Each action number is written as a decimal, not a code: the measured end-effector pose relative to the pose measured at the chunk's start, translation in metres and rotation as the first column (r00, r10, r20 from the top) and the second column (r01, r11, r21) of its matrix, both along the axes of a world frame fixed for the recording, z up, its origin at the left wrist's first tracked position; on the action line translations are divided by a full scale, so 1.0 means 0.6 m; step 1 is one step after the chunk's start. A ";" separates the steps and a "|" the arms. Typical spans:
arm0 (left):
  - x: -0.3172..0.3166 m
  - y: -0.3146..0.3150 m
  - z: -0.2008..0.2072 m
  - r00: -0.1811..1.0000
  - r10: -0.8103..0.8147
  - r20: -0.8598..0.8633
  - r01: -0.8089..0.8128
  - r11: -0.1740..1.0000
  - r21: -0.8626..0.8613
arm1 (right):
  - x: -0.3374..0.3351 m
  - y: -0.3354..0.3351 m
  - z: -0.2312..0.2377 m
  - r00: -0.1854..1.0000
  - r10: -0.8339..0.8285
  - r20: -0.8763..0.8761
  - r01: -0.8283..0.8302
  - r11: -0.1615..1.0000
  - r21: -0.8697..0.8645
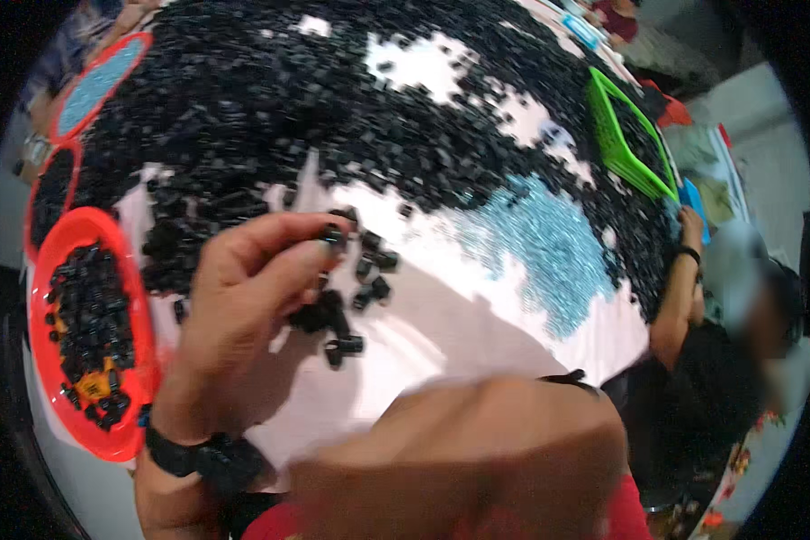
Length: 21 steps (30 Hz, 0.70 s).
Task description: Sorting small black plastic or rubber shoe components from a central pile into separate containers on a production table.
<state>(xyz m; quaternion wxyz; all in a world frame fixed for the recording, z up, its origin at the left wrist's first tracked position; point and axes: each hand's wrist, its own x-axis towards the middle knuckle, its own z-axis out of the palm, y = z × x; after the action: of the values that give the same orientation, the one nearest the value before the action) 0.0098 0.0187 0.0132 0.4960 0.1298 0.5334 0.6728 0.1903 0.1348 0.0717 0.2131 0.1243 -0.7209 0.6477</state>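
Observation:
My left hand, with a black watch on its wrist, is closed in a pinch on a small black cylindrical plastic piece. Just below and beside the fingertips lie several loose black pieces on the white table surface. My right hand is a large blur close to the camera at the lower middle; its fingers cannot be made out. A small dark thing shows at its upper edge, too blurred to name.
A heap of black pieces covers the far table. Light-blue small pieces lie right of centre. A red basin with black pieces stands left, a green basket far right. A co-worker's arm reaches in from the right.

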 end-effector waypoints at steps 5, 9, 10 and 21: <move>0.027 0.030 0.016 0.997 0.081 -0.002 -0.081 0.995 -0.058 | -0.022 -0.009 0.001 0.992 -0.108 0.070 0.102 0.991 0.092; 0.008 0.016 0.001 0.993 0.118 -0.019 -0.119 0.992 -0.047 | -0.058 -0.025 -0.015 0.991 -0.104 0.087 0.095 0.990 0.108; 0.000 0.007 -0.014 0.995 0.076 -0.067 -0.077 0.997 -0.011 | -0.056 -0.035 -0.018 0.992 -0.087 0.091 0.077 0.991 0.110; 0.005 0.006 -0.009 0.990 0.036 -0.135 -0.035 0.999 0.012 | -0.077 0.021 0.013 0.989 0.141 0.045 -0.141 0.990 -0.009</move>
<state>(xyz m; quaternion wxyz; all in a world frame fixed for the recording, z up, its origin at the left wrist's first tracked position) 0.0129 0.0221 0.0079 0.4460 0.1680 0.5649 0.6737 0.1443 0.1473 0.0793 0.1508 0.1597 -0.7130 0.6659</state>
